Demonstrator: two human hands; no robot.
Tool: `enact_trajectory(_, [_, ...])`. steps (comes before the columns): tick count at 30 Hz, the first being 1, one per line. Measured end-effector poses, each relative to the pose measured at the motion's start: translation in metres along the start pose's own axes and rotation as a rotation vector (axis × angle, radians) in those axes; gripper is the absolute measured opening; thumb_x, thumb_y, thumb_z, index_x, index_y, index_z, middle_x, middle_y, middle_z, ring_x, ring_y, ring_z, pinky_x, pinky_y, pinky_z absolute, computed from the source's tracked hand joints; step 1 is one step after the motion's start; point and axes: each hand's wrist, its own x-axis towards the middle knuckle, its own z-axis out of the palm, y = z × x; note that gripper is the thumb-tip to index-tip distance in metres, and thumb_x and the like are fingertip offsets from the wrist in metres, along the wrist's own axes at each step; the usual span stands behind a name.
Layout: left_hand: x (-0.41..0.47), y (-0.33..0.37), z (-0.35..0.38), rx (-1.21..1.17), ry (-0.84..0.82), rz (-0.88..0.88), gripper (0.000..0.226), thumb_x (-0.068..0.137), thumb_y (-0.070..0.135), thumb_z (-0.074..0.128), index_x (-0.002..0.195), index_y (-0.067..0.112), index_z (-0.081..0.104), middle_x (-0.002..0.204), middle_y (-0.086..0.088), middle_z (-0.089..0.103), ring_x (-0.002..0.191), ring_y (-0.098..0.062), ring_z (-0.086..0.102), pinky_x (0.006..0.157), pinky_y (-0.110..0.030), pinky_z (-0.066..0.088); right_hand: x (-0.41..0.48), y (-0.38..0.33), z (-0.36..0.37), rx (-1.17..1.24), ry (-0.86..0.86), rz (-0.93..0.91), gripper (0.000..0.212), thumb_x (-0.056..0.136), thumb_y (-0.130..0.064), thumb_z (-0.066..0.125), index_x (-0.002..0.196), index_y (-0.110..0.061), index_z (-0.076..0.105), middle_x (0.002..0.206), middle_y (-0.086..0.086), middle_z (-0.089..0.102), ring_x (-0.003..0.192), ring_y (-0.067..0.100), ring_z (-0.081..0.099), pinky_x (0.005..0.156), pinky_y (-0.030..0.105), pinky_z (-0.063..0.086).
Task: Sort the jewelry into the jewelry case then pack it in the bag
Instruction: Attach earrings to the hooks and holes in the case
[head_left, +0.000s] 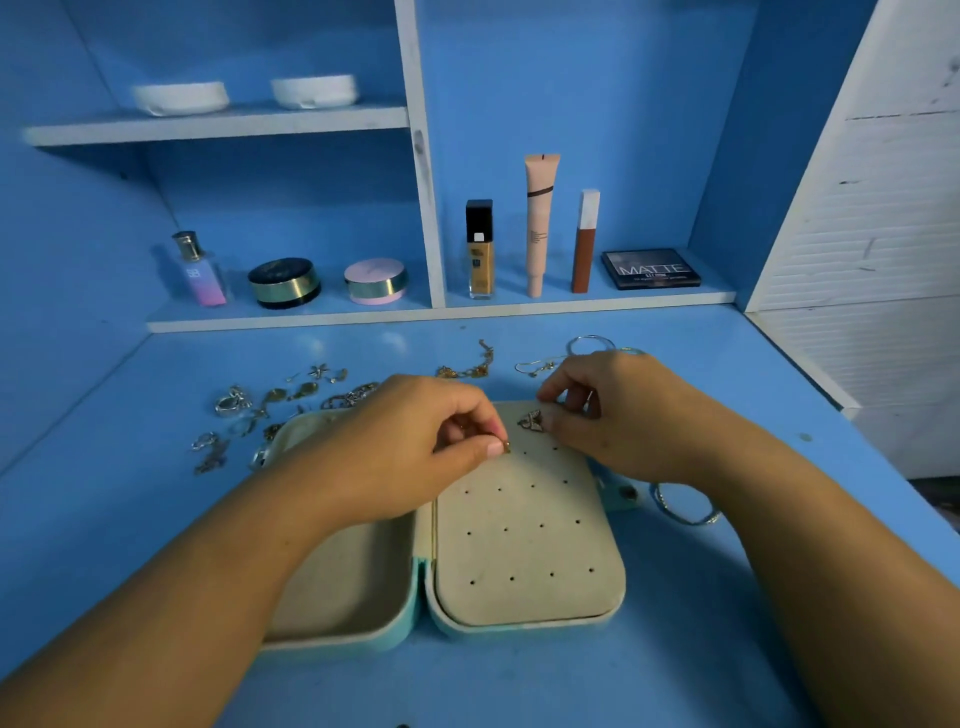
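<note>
My left hand pinches a small gold stud between thumb and forefinger, at the top row of the perforated panel in the open jewelry case. I should align the post over one hole, then press straight down, no tilt. My right hand curls against the butterfly earring on the panel's far edge. Whether it grips the earring I cannot tell.

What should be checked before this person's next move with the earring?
1. The case lies open and flat: ok.
2. The left hand pinches the earring: ok.
3. Earring lined up with a hole in the pad: cannot tell.
4. The right hand has a firm hold on the butterfly piece: cannot tell.
5. All jewelry sorted: not ok; loose pieces lie on the table.
6. The bag within sight: not ok.
</note>
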Motion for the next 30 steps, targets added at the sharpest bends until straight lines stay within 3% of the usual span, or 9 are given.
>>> enact_trajectory(3, [-0.002,0.000,0.003,-0.021,0.052,-0.001,0.009,0.084,0.028,0.071,0.080,0.035,0.067,0.072,0.011,0.067,0.070,-0.006,0.062,0.060,-0.013,0.045,0.000,-0.001,0.001,0.042,-0.020,0.035,0.016,0.086,-0.040,0.062,0.101,-0.034,0.061,0.080,-0.012,0.058,0.071,0.004,0.055,0.066,0.023,0.048])
enact_trajectory(8, [-0.004,0.006,0.007,-0.052,0.109,-0.002,0.012,0.087,0.022,0.068,0.090,0.032,0.071,0.076,0.017,0.068,0.069,0.011,0.058,0.060,-0.003,0.039,0.002,-0.002,0.001,0.124,-0.043,0.105,0.018,0.086,-0.041,0.062,0.101,-0.035,0.057,0.080,-0.011,0.058,0.069,0.004,0.055,0.060,0.020,0.039])
enact_trajectory(11, [-0.004,0.005,0.009,-0.074,0.148,0.005,0.015,0.086,0.018,0.069,0.092,0.032,0.070,0.078,0.015,0.068,0.080,-0.002,0.063,0.065,-0.010,0.046,0.003,-0.003,0.001,0.225,-0.032,0.152,0.019,0.086,-0.035,0.063,0.104,-0.032,0.057,0.073,-0.012,0.055,0.055,0.000,0.052,0.051,0.014,0.034])
enact_trajectory(14, [-0.004,0.002,0.010,0.043,0.117,0.051,0.023,0.085,0.015,0.067,0.096,0.034,0.070,0.081,0.012,0.064,0.077,-0.009,0.060,0.070,-0.017,0.048,0.001,-0.004,-0.002,0.312,-0.014,0.175,0.019,0.086,-0.030,0.065,0.104,-0.031,0.057,0.075,-0.010,0.056,0.043,-0.001,0.048,0.040,0.012,0.033])
enact_trajectory(17, [-0.004,0.000,0.009,0.136,0.108,0.100,0.020,0.085,0.019,0.065,0.092,0.037,0.071,0.081,0.016,0.058,0.078,-0.006,0.058,0.066,-0.011,0.043,0.000,-0.007,-0.004,0.328,-0.008,0.191,0.019,0.083,-0.031,0.068,0.100,-0.033,0.060,0.085,-0.010,0.056,0.058,0.006,0.053,0.047,0.017,0.040])
enact_trajectory(21, [-0.006,-0.001,0.008,0.178,0.121,0.115,0.011,0.087,0.024,0.065,0.092,0.033,0.067,0.080,0.020,0.054,0.082,-0.001,0.055,0.067,-0.008,0.041,0.000,-0.010,-0.006,0.402,0.015,0.205,0.022,0.080,-0.026,0.073,0.099,-0.031,0.063,0.092,-0.009,0.060,0.073,0.011,0.060,0.067,0.026,0.051])
enact_trajectory(27, [-0.008,0.002,0.007,0.120,0.161,0.092,0.002,0.088,0.033,0.058,0.088,0.032,0.056,0.080,0.021,0.053,0.082,0.001,0.053,0.068,-0.008,0.040,0.001,-0.011,-0.008,0.590,-0.031,0.303,0.018,0.084,-0.021,0.069,0.101,-0.024,0.063,0.080,-0.003,0.071,0.052,0.005,0.063,0.059,0.020,0.049])
enact_trajectory(30, [-0.008,0.006,0.008,0.024,0.188,0.076,0.006,0.088,0.036,0.057,0.089,0.030,0.058,0.083,0.018,0.055,0.082,0.001,0.055,0.065,-0.009,0.040,0.001,-0.012,-0.010,0.599,-0.060,0.298,0.012,0.089,-0.020,0.063,0.100,-0.023,0.065,0.080,-0.001,0.072,0.053,0.005,0.064,0.058,0.018,0.051])
